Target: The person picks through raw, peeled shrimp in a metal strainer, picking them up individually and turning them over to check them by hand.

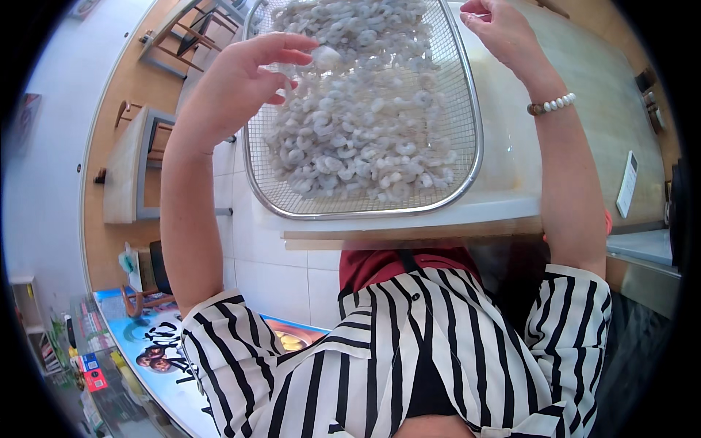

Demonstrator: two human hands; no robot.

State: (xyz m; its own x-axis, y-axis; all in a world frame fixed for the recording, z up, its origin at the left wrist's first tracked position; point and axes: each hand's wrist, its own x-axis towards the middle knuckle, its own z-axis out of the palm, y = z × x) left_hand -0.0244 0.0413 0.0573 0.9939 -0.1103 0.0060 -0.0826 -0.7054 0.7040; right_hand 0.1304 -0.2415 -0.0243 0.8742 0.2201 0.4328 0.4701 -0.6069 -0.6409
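A wire-mesh basket [475, 126] with a rounded metal rim holds a heap of peeled raw shrimp [350, 148]. Over its left side hovers my left hand [257, 76], its fingers apart and curved. A larger, blurred pale shrimp [327, 58] shows just beyond those fingertips; contact with them is not clear. My right hand [501, 35] is beyond the basket's right rim, at the top of the view. Its thumb and fingers pinch a thin, pale, stick-like thing [483, 15], partly hidden by the fingers. A beaded bracelet [553, 103] circles the right wrist.
The basket rests on a white tub or tray [506, 205], which stands on a table [597, 71]. A white calculator-like device [627, 183] lies on the table at the right. Another table [126, 164] stands on the left, over a tiled floor [268, 274].
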